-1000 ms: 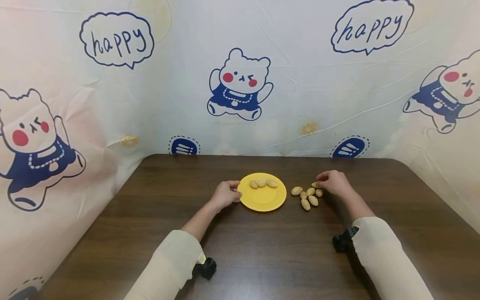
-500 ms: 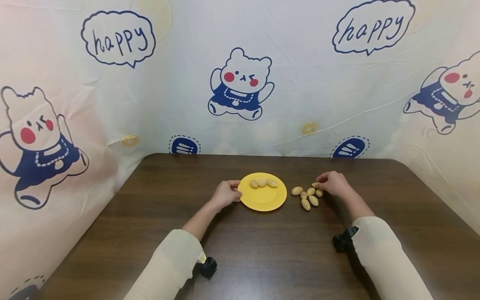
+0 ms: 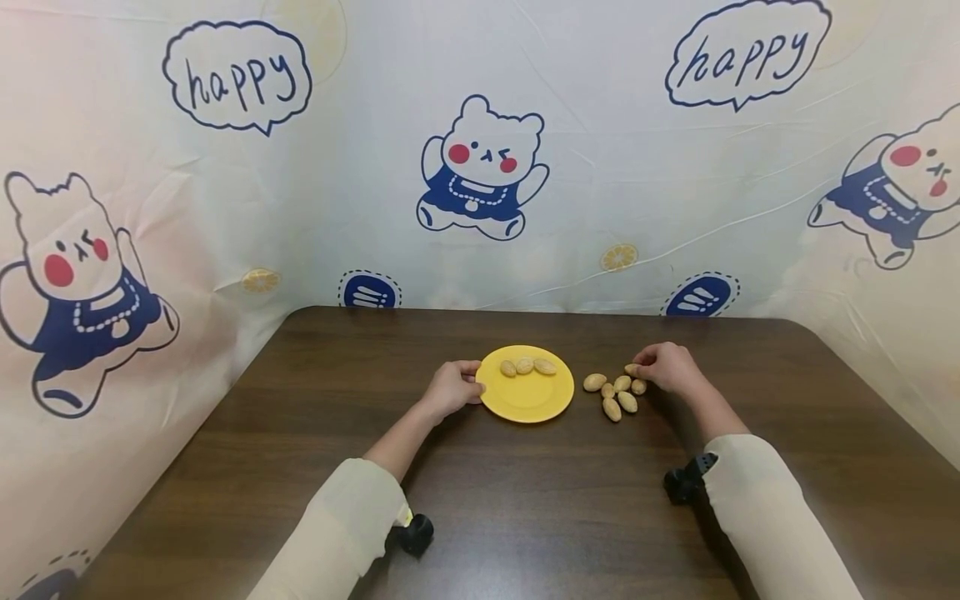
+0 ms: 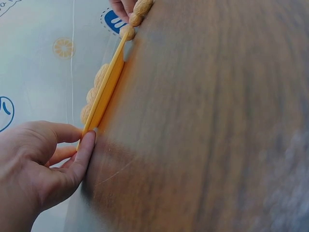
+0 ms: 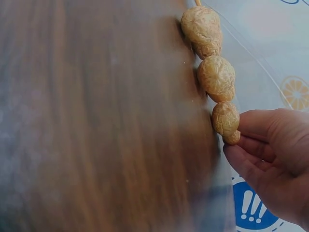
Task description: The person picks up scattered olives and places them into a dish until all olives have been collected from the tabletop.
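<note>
My left hand pinches the left rim of a yellow plate between thumb and fingers; the left wrist view shows this grip edge-on. Three unshelled peanuts lie in a row on the far part of the plate. To the plate's right, several more peanuts sit loosely grouped on the table. At the far right of that group my right hand pinches one peanut by its end. Seen from the right wrist, the fingertips are right behind the nearest peanut, which partly hides the pinched one.
The dark wooden table extends around the plate and peanuts. A printed cloth with bears and lettering hangs behind and beside it. Black wrist cameras are strapped at both cream sleeves.
The head view has shifted very slightly. Both hands, the plate and the peanuts stay in practically the same places.
</note>
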A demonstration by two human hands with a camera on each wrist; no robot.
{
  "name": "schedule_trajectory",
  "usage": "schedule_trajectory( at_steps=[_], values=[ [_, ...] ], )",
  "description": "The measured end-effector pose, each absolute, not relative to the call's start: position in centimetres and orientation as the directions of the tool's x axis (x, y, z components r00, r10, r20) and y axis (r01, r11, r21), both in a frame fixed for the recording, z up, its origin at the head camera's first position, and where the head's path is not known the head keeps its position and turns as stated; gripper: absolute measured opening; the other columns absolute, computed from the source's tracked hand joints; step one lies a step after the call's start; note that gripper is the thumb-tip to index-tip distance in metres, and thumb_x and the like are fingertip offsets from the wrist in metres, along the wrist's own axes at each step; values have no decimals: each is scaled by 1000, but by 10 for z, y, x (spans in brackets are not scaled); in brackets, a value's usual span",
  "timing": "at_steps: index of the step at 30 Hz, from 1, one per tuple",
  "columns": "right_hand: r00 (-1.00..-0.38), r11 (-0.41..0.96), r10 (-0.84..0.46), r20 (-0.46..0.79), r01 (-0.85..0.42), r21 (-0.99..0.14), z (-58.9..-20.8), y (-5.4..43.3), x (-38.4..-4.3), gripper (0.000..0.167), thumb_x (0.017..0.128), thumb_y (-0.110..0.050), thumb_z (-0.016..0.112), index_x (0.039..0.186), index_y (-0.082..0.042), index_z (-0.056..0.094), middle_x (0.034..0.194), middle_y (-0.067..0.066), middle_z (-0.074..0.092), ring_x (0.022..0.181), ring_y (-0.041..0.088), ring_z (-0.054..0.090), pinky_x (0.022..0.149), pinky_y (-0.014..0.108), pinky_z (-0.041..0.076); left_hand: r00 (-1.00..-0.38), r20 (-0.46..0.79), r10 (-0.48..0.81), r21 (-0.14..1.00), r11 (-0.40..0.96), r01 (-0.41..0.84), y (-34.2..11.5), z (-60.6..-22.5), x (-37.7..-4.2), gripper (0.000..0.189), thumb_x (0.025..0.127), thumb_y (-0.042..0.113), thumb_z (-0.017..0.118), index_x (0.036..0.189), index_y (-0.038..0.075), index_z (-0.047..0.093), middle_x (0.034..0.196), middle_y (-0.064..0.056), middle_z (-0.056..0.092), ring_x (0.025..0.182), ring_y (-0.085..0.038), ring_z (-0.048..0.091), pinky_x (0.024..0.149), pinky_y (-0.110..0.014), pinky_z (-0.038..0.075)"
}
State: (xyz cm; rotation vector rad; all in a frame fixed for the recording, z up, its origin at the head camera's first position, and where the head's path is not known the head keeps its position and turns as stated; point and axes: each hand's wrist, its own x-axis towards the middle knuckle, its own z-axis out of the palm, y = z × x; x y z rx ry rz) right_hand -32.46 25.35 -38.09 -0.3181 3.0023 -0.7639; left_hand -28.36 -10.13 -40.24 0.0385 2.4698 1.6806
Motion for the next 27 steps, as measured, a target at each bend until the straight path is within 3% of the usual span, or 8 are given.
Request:
schedule_trajectory(
  at_steps=[27],
  values=[
    [-979,835,-171,113,-205,-511,-380,242,-324,30,88,-24,63,101,3,66,95,16,65,87,29,57,73,41,49,-988,-118,102,924,375,-71,-101,-403,-283,50,85,-4,60,133,-5,45,108,-16,54,89,-21,57,68,-27,56]
  ],
)
